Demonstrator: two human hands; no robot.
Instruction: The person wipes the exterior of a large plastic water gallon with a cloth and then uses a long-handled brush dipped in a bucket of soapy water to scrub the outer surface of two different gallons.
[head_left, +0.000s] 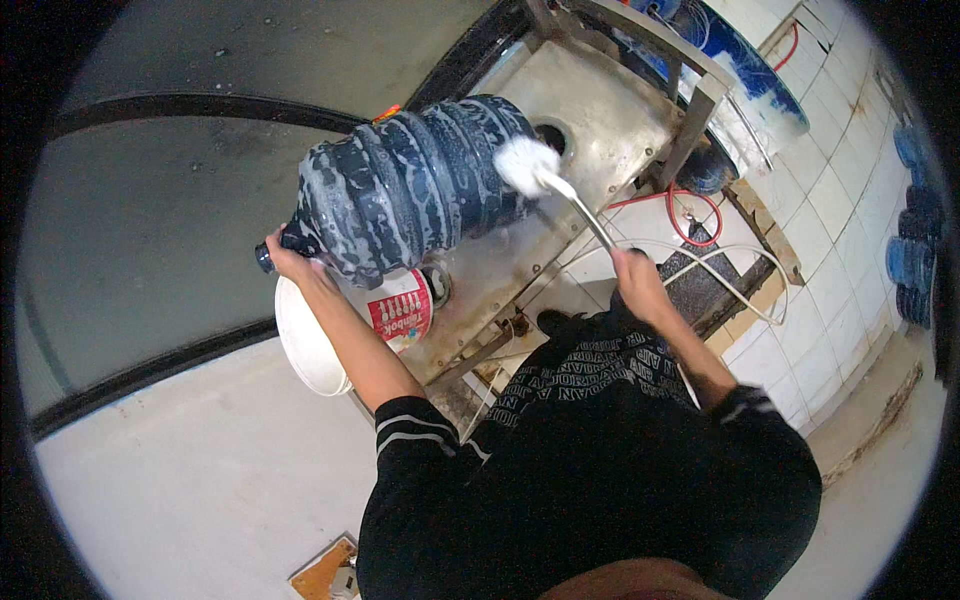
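Observation:
A large blue water-cooler bottle (416, 187), streaked with white suds, lies on its side over a stained metal bench (495, 262). My left hand (289, 259) grips its neck, near the capped or rimmed mouth at the left. In my right hand (639, 281) is the handle of a long brush (529, 166) with a white, foamy head. That head is at the bottle's base end, close to a round hole in the bench; whether it touches the bottle I cannot tell. Below the bottle's neck, a white plastic bucket (311, 345) with a red printed label is partly covered by my left forearm.
A metal frame (694, 127) rises at the bench's far end, beside a blue tub (780, 97) with white suds. A red hose (720, 225) and a white hose (784, 300) loop over the tiled floor. More blue bottles (911, 262) stand at the far right. Dark-framed glass (187, 202) borders the left.

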